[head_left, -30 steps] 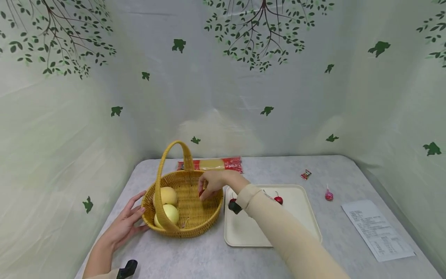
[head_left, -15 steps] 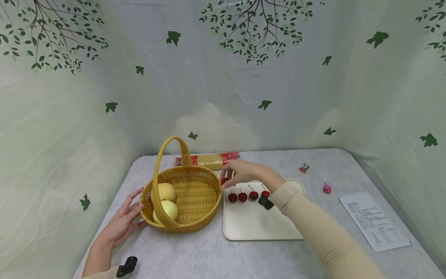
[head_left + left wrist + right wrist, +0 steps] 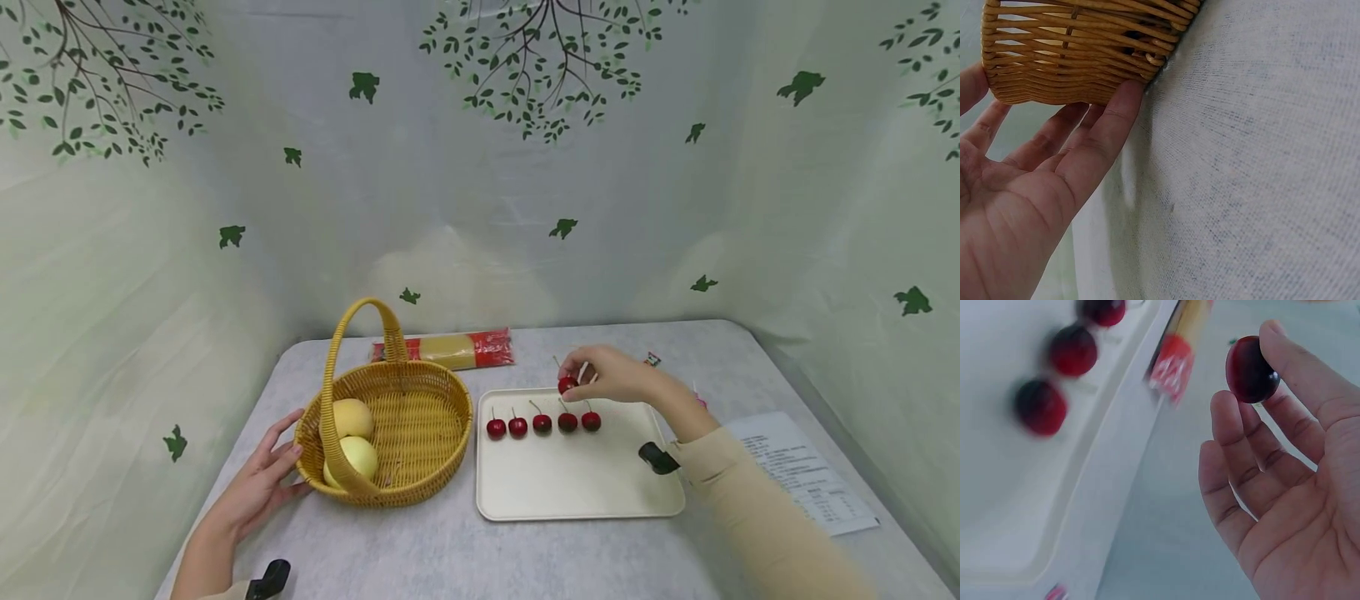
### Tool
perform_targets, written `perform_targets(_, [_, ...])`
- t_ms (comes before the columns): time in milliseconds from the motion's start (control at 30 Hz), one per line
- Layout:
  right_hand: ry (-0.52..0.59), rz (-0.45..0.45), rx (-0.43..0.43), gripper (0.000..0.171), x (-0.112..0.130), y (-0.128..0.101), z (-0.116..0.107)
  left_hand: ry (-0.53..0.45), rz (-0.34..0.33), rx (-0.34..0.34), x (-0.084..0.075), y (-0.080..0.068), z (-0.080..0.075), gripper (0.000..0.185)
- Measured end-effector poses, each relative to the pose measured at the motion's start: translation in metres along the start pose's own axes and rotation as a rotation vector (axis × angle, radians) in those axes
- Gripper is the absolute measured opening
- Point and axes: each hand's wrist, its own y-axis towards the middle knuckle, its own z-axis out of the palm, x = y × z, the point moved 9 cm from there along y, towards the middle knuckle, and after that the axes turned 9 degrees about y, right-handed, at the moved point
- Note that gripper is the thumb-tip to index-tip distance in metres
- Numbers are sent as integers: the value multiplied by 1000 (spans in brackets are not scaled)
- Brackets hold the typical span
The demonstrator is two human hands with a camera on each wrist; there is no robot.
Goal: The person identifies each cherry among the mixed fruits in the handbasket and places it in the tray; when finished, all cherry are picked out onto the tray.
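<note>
My right hand [image 3: 600, 375] hovers over the back edge of a cream tray [image 3: 577, 492] and pinches a dark red cherry [image 3: 567, 384] [image 3: 1251, 369] between thumb and fingertips. Several cherries [image 3: 542, 422] lie in a row on the tray; three of them [image 3: 1072, 350] show blurred in the right wrist view. My left hand [image 3: 258, 479] [image 3: 1054, 169] rests with straight fingers against the outside of a woven yellow basket [image 3: 420, 487] [image 3: 1079, 56]. Two pale yellow fruits [image 3: 351, 437] lie inside the basket.
A red and yellow packet [image 3: 450, 348] [image 3: 1175, 353] lies behind the basket and tray. A small wrapped sweet [image 3: 651, 359] sits at the back, and a printed paper sheet [image 3: 795, 471] lies at the right. The grey table [image 3: 480, 558] is bounded by cloth walls.
My right hand left the basket with a cherry and carried it rightward to the back of the tray. The left hand stays on the basket.
</note>
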Motion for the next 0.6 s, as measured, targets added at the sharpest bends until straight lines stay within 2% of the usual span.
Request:
perform_targets(267, [-6, 53, -57, 23, -47, -34, -9, -13, 2, 6, 1, -2, 1, 63])
perform_targets(600, [8, 116, -63, 24, -83, -43, -1, -2, -5, -5, -2, -2, 1, 63])
